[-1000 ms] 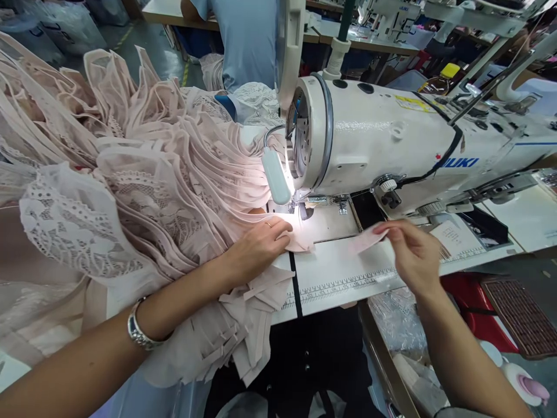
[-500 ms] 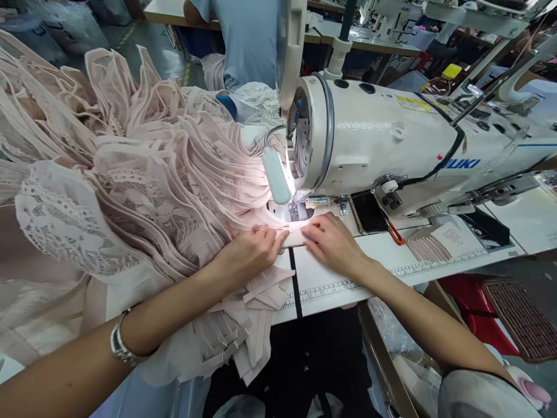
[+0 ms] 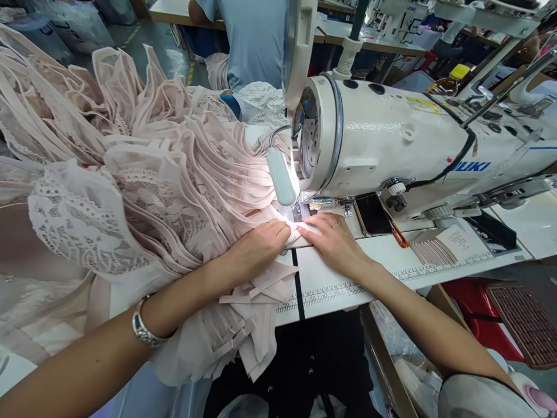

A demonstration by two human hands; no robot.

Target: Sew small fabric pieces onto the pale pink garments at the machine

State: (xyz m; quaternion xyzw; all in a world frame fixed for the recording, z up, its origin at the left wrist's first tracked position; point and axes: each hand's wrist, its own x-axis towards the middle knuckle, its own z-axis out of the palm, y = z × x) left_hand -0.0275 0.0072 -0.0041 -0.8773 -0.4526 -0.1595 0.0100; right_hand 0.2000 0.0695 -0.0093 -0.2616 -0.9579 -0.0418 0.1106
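At the needle of a white sewing machine, both hands are on a strip of pale pink fabric. My left hand pinches it from the left, fingers bent together near the presser foot. On the right side, my right hand has its thumb and fingertips closed on the same fabric, just in front of the foot. A big heap of pale pink lace garment pieces lies left of the needle and runs up to my left hand. Fingers cover part of the fabric edge.
A small lamp lights the needle. Right of it lie a phone, an orange-handled tool and a stack of beige strips. Fabric pieces hang over the table's front edge. A person in a blue shirt sits beyond.
My left hand has slid forward and right, closer to the presser foot. The right hand has turned slightly, its fingertips nearer the left ones. The whole view has shifted a little.
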